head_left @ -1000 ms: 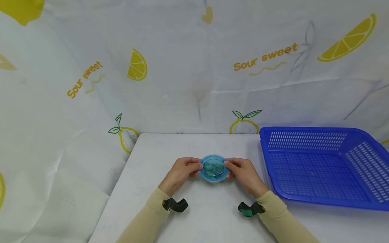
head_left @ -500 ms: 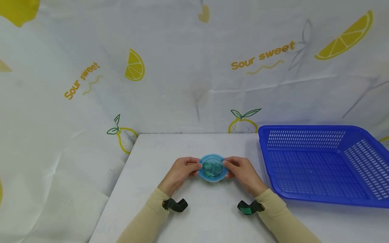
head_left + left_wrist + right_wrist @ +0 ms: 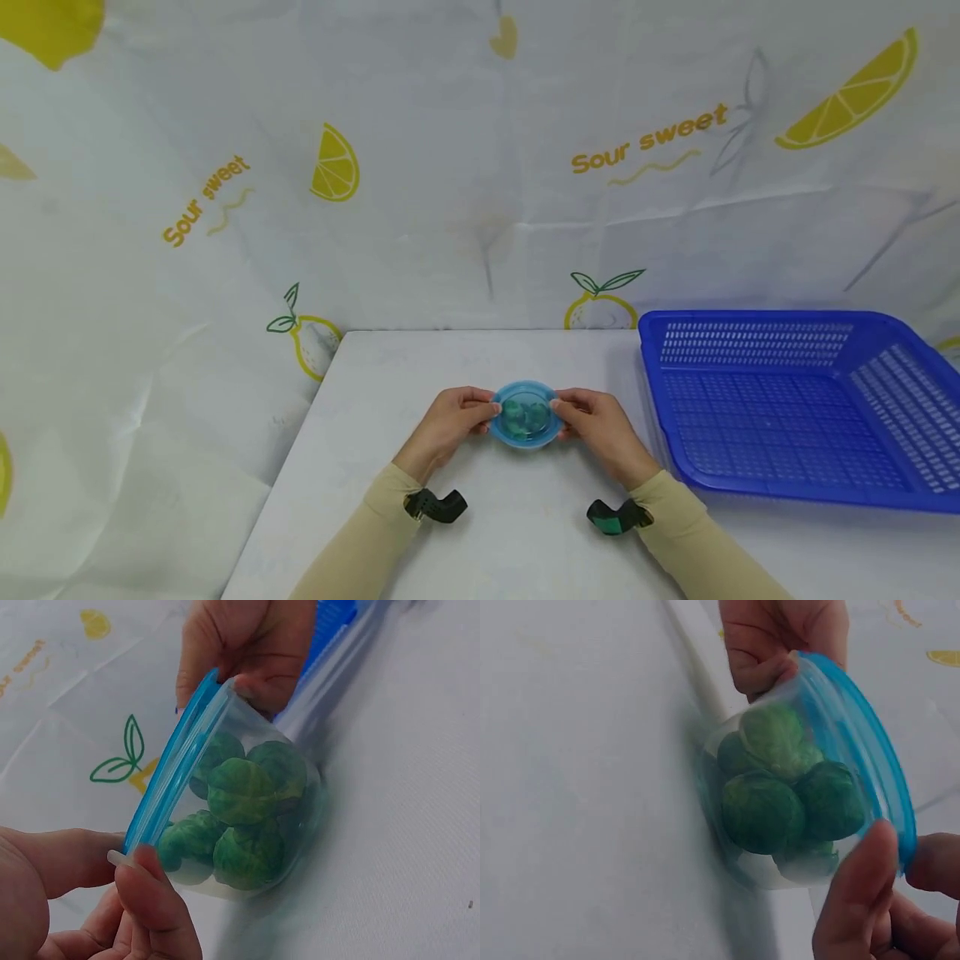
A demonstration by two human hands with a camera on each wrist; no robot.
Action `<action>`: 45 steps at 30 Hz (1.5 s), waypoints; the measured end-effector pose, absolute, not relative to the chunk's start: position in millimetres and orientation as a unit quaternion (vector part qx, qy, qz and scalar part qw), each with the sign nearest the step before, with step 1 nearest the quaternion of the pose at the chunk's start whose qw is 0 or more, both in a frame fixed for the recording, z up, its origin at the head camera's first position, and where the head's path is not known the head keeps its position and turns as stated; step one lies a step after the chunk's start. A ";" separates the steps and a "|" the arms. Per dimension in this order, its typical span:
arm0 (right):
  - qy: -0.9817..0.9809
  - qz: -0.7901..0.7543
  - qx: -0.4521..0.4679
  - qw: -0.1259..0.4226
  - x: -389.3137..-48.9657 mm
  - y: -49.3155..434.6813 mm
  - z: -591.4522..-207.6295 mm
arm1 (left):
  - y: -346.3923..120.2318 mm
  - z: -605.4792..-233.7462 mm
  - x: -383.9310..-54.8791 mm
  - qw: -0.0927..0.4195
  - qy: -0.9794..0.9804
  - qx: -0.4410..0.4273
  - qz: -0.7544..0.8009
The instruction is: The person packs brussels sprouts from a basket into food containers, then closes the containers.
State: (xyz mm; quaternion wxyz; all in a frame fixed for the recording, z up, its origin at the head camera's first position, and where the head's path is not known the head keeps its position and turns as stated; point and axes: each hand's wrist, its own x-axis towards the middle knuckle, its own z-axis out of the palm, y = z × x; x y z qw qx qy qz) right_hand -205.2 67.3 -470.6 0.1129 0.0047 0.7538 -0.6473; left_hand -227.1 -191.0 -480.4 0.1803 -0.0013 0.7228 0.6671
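Note:
A clear round food container (image 3: 527, 437) with a blue lid (image 3: 163, 780) sits between both hands at the middle of the table. Inside it lie several green Brussels sprouts (image 3: 763, 814), visible through the wall in both wrist views. My left hand (image 3: 444, 425) pinches the rim from the left, thumb and fingers at the lid's edge. From the opposite side my right hand (image 3: 606, 433) pinches the same rim with its thumb on top. The lid lies over the container's mouth all the way round. In the wrist views, the container's base is close over the white table.
A large blue plastic basket (image 3: 772, 425) with slotted walls stands on the table (image 3: 420, 354) to the right, close to the right forearm. A white sheet (image 3: 435, 208) printed with lemons hangs behind and to the left. Each wrist carries a dark strapped device (image 3: 438, 506).

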 end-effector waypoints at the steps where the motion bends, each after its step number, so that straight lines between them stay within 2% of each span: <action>1: 0.756 -0.646 0.011 0.107 -204.9 66.2 -470.8 | -191.2 -481.0 -226.9 0.181 0.723 -0.001 0.667; 6: 0.771 -0.631 0.026 0.083 -203.9 61.7 -472.2 | -192.2 -481.9 -226.0 0.186 0.721 -0.002 0.668; 11: 0.786 -0.612 0.016 0.084 -204.9 61.8 -472.0 | -192.1 -480.5 -225.5 0.185 0.721 -0.001 0.668; 27: 0.770 -0.620 -0.024 0.152 -206.5 70.2 -466.6 | -189.5 -477.9 -226.8 0.178 0.726 -0.015 0.664; 45: 0.780 -0.618 0.016 0.101 -204.3 60.6 -468.8 | -188.3 -480.4 -228.8 0.158 0.728 -0.015 0.667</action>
